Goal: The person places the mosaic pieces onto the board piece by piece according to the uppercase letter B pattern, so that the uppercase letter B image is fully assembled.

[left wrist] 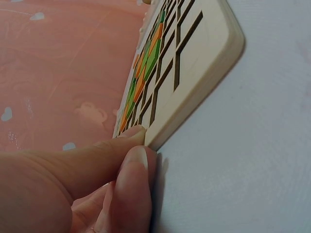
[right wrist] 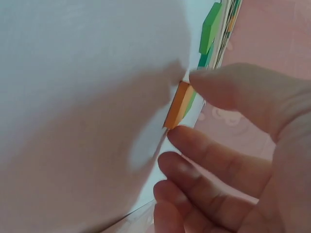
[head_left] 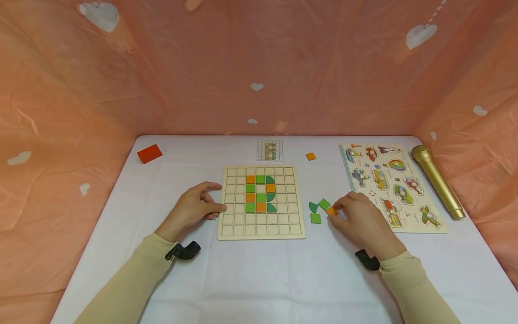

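Observation:
A pale wooden grid board [head_left: 262, 230] lies in the middle of the table, with orange, green and dark green tiles [head_left: 261, 197] set in its cells. At its left edge my left hand [head_left: 190, 208] grips the rim, thumb over the top and a finger against the side in the left wrist view. My right hand [head_left: 364, 220] pinches an orange square tile [right wrist: 179, 105] between thumb and index finger, low at the table. Close by lie two green square tiles [head_left: 315, 218] and a dark green quarter-circle tile [head_left: 313, 207].
Behind the board lies a small pattern card [head_left: 270, 150], with a loose orange tile [head_left: 310, 156] to its right. A picture puzzle board [head_left: 374, 189] and a gold microphone [head_left: 439, 182] are on the right. A red rectangular piece [head_left: 149, 153] sits at the far left.

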Tool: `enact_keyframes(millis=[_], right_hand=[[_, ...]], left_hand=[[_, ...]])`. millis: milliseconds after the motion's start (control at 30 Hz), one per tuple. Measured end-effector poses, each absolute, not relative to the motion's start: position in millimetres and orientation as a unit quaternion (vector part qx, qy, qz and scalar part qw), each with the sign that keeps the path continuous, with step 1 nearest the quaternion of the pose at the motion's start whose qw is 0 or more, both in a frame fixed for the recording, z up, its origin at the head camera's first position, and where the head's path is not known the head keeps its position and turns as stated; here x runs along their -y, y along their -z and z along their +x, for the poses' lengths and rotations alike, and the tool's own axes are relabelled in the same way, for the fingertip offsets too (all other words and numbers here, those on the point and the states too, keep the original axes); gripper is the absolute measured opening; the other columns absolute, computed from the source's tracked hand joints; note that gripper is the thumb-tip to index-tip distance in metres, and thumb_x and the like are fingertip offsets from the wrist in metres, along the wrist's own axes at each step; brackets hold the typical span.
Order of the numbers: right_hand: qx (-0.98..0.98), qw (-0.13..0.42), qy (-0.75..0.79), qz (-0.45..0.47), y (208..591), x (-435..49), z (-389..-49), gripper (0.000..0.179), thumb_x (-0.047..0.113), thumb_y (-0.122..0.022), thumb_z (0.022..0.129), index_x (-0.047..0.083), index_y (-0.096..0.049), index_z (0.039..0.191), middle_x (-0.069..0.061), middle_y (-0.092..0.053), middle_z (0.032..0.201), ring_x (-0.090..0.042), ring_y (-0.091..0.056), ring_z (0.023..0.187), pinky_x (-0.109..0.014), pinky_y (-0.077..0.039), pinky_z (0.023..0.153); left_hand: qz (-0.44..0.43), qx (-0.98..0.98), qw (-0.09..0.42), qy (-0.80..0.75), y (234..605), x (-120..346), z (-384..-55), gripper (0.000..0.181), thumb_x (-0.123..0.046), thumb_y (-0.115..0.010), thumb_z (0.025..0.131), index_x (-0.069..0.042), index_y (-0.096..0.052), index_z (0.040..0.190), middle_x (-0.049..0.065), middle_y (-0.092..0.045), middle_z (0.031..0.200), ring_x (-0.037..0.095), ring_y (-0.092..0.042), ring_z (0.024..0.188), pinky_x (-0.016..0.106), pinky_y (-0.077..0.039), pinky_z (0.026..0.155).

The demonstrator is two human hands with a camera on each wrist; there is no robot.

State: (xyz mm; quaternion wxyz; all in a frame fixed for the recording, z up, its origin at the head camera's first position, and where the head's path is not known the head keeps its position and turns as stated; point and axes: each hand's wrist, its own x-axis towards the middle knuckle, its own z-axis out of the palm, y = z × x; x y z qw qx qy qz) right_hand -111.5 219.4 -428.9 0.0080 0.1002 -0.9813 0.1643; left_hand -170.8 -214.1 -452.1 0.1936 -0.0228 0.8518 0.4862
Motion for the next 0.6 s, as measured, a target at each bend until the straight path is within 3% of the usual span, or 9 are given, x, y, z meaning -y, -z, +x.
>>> enact_keyframes(millis=[367, 600], right_hand=[[0.981, 0.017, -0.167, 0.093, 425, -217, -116, 0.014, 0.016, -0.081, 0.089, 0.004, -0.079, 0.096, -0.011, -0.072, 0.103, -0.035, -0.064, 0.105, -0.054, -0.056, 0.092], [0.978, 0.016, -0.168, 0.124, 420, -174, -129, 0.018, 0.023, -0.081, 0.093, 0.006, -0.078, 0.098, -0.006, -0.072, 0.102, -0.027, -0.064, 0.101, -0.045, -0.058, 0.086]], left_hand=[[-0.026, -0.845, 0.198, -0.496, 453, 214, -170, 0.073, -0.018, -0.091, 0.09, -0.012, -0.056, 0.153, 0.01, -0.069, 0.092, 0.015, -0.07, 0.071, 0.025, -0.06, 0.071], [-0.026, -0.846, 0.2, -0.494, 454, 216, -171, 0.073, -0.018, -0.091, 0.09, -0.012, -0.055, 0.153, 0.01, -0.069, 0.093, 0.016, -0.07, 0.071, 0.025, -0.06, 0.072]])
